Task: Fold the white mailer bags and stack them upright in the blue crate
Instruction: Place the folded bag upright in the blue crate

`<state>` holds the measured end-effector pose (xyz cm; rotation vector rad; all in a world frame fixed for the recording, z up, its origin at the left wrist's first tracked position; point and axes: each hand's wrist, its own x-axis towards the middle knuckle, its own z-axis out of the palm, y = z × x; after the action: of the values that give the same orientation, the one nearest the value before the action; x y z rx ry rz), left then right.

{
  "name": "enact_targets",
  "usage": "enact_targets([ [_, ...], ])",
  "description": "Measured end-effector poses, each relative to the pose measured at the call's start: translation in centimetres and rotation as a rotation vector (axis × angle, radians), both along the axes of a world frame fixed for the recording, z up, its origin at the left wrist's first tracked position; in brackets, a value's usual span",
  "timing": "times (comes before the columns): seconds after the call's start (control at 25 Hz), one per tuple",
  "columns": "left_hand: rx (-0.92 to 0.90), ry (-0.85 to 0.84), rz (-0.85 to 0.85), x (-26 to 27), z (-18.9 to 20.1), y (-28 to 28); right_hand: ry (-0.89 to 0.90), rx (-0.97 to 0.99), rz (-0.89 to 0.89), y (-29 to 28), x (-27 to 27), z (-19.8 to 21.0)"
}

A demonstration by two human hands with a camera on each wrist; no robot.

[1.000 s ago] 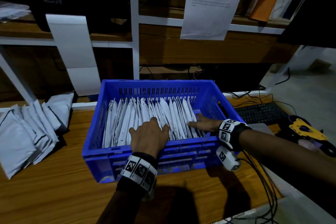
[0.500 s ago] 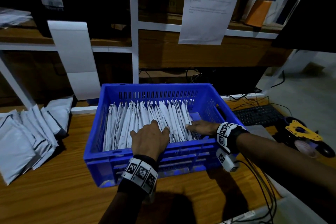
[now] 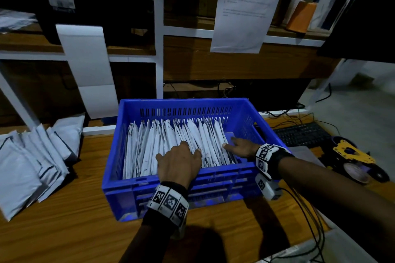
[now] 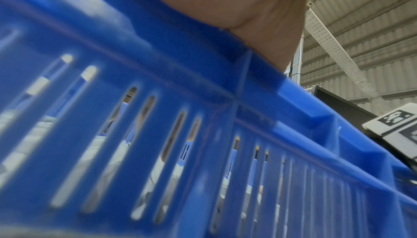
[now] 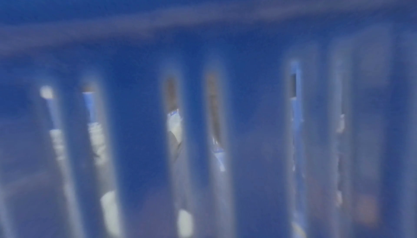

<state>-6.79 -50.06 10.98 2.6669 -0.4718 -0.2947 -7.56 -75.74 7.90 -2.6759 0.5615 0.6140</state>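
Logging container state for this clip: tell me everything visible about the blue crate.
The crate is blue moulded plastic, rectangular, with slotted walls and a thick ribbed rim. It sits upright on the wooden desk, below the shelving. A row of white bags stands on edge inside, filling most of its width; a gap remains at its right end. The left hand reaches over the near rim onto the bags, and the right hand rests at the row's right end.

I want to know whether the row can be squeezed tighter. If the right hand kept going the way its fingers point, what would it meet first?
The right hand points leftward at the folded mailer bags. Its fingertips already appear to touch the rightmost bag, so it would likely push that bag first; depth is hard to judge.
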Motion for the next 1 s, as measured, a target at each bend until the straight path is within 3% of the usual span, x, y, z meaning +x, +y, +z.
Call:
enact_targets([
  [0.2, -0.024, -0.056, -0.017, 0.1, -0.5, 0.0, -0.266, -0.266, 0.121, 0.8, -1.3, 2.2],
  [0.28, -0.044, -0.097, -0.022, 0.0, -0.7, -0.1, -0.432, -0.272, 0.115, 2.3, -2.3, 3.2],
  [0.44, -0.104, -0.174, -0.073, -0.1, -0.3, 0.3, -0.764, -0.128, -0.022, 6.5, -6.1, 5.0],
  [0.56, -0.183, -0.303, -0.173, -0.3, -0.5, 1.0, -0.896, -0.085, -0.096, 10.6, -10.1, 5.0],
  [0.76, -0.635, -0.590, -0.388, -2.7, -2.3, 6.0, -1.099, -0.004, -0.288, 17.4, -16.4, 3.2],
  [0.88, -0.641, -0.663, -0.327, -4.3, -3.9, 11.9, -1.129, 0.153, -0.388, 21.3, -19.5, 1.8],
  [1.0, -0.634, -0.681, -0.253, -5.7, -5.6, 18.2, -1.045, 0.316, -0.365, 25.2, -21.1, 0.1],
])
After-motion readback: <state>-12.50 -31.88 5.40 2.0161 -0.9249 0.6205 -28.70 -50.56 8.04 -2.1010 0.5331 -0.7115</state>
